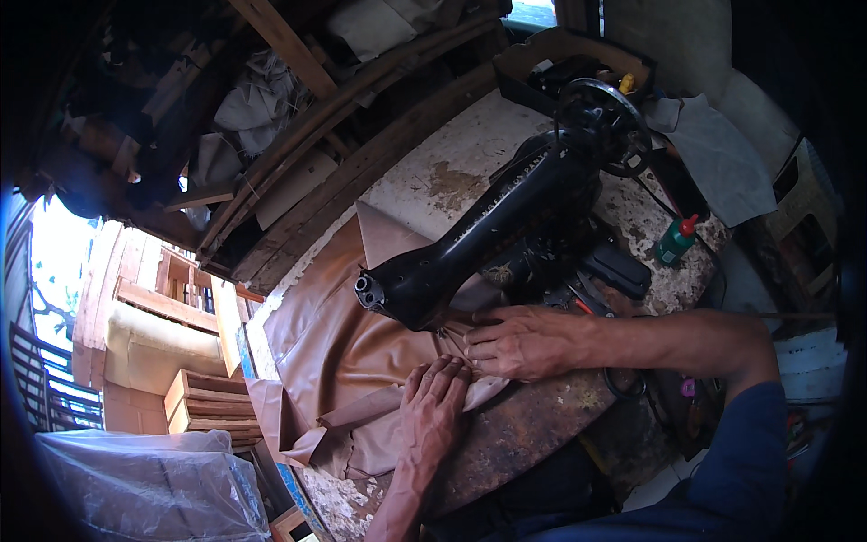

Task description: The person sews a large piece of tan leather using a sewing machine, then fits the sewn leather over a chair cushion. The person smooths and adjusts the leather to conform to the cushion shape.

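Observation:
A black sewing machine (470, 226) stands on a worn table, its head end over a sheet of brown, leather-like material (348, 298). The sheet lies in folds to the left of the machine and under its head. My left hand (435, 406) rests flat on the sheet's near part, fingers side by side, thumb hidden. My right hand (515, 343) is closed on gathered material just right of the machine's head, close to the left fingertips. The needle area is hidden behind the machine's head. Scissors (623, 384) lie partly under my right forearm.
A green bottle with a red cap (675, 242) stands right of the machine. Behind the handwheel (603, 126) sits an open box (519, 68) of small items. Wooden shelving (298, 199) borders the table's far left side. Plastic-wrapped goods (153, 479) sit at lower left.

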`<state>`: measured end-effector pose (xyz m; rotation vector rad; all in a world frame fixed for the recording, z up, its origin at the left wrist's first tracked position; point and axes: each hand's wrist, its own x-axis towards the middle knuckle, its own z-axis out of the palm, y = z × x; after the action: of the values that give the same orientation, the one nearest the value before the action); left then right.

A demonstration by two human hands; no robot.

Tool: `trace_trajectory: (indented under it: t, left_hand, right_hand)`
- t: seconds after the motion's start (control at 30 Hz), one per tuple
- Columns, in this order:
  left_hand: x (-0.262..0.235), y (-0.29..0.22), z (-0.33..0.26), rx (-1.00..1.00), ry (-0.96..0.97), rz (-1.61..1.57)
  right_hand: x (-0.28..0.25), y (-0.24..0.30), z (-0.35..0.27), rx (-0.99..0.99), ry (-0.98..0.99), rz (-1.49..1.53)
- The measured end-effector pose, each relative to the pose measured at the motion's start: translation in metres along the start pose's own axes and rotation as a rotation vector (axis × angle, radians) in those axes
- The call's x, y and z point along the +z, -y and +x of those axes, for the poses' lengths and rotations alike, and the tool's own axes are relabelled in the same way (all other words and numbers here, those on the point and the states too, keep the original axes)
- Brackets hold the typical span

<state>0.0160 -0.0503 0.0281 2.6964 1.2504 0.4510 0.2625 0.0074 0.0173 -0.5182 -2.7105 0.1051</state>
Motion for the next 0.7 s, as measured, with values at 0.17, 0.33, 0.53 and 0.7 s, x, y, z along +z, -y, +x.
trace_trajectory:
  t: [0.17, 0.33, 0.53, 0.7]
  left_hand:
    - [-0.005, 0.001, -0.003, 0.012, 0.057, 0.006]
    - [-0.007, 0.007, -0.005, 0.067, 0.120, 0.058]
    - [-0.010, 0.012, -0.007, 0.106, 0.195, 0.053]
    - [-0.011, 0.014, -0.004, 0.143, 0.208, 0.051]
  right_hand:
    - [-0.009, 0.001, 0.001, 0.021, 0.177, -0.028]
    - [-0.017, 0.003, 0.006, 0.031, 0.378, -0.110]
    - [-0.023, -0.002, 0.006, -0.115, 0.296, -0.154]
    - [-0.023, 0.000, 0.003, -0.076, 0.327, -0.166]
